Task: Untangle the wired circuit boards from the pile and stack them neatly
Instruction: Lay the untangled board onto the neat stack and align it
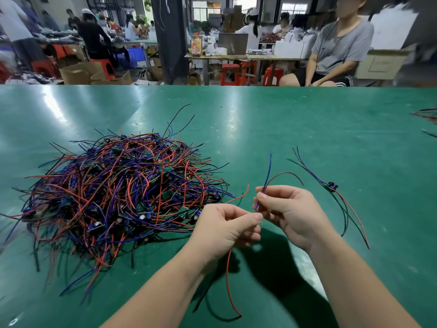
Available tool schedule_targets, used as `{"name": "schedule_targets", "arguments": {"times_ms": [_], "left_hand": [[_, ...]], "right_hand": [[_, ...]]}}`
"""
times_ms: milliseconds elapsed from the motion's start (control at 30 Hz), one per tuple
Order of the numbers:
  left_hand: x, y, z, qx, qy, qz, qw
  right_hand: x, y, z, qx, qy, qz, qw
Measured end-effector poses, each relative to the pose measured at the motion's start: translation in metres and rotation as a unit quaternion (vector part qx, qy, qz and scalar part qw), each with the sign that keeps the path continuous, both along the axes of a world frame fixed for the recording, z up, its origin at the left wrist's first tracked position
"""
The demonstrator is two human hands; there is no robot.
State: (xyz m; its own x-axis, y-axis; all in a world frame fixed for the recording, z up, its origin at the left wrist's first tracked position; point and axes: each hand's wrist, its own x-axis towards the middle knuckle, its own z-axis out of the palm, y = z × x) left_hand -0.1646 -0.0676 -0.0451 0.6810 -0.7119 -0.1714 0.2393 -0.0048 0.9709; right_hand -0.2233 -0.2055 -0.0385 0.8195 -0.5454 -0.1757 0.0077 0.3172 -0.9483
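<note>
Both hands are raised just above the green table (307,119), close to its near edge. The left hand (227,227) pinches one wired board (256,209) between thumb and forefinger. The right hand (289,214) pinches the same piece from the other side, fingertips almost meeting. The fingers hide most of the board. Its blue wire (268,171) stands upright, and a long red wire (228,280) hangs past the left wrist.

The piece appears clear of the pile (113,185), which lies near the left hand, toward the left edge. Before setting it down, draw the loose leads into one direction. Grip the board by its edges, not by the wire joints.

A sorted board (332,185) lies beside the right hand, its wires fanned toward the far and near edges. This looks like the start of the stack, so align the held piece on it.

A short red strand (238,196) reaches toward the pile's fringe. Whether it belongs to the held piece cannot be told, and it may snag. More wires (425,114) lie at the right edge. A seated person (340,43) sits beyond the far edge.
</note>
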Motion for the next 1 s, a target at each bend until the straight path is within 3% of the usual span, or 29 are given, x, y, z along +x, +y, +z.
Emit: {"name": "schedule_targets", "arguments": {"times_ms": [267,467,633,800,1000], "left_hand": [[-0.012,0.000,-0.004,0.033,0.005,-0.080,0.996],[-0.010,0.003,-0.003,0.045,0.004,-0.093,0.995],[-0.001,0.007,0.000,0.044,-0.011,-0.082,0.996],[0.003,0.011,0.000,0.047,-0.012,-0.083,0.995],[0.006,0.012,0.002,0.033,-0.010,-0.078,0.996]], "right_hand": [[0.001,-0.041,-0.003,-0.002,-0.016,-0.144,0.989],[-0.001,-0.053,-0.008,-0.017,-0.012,-0.195,0.981],[0.004,-0.049,-0.010,-0.067,-0.017,-0.203,0.977],[0.000,-0.046,-0.005,-0.051,-0.015,-0.165,0.985],[0.001,-0.047,-0.005,-0.012,-0.027,-0.218,0.975]]}}
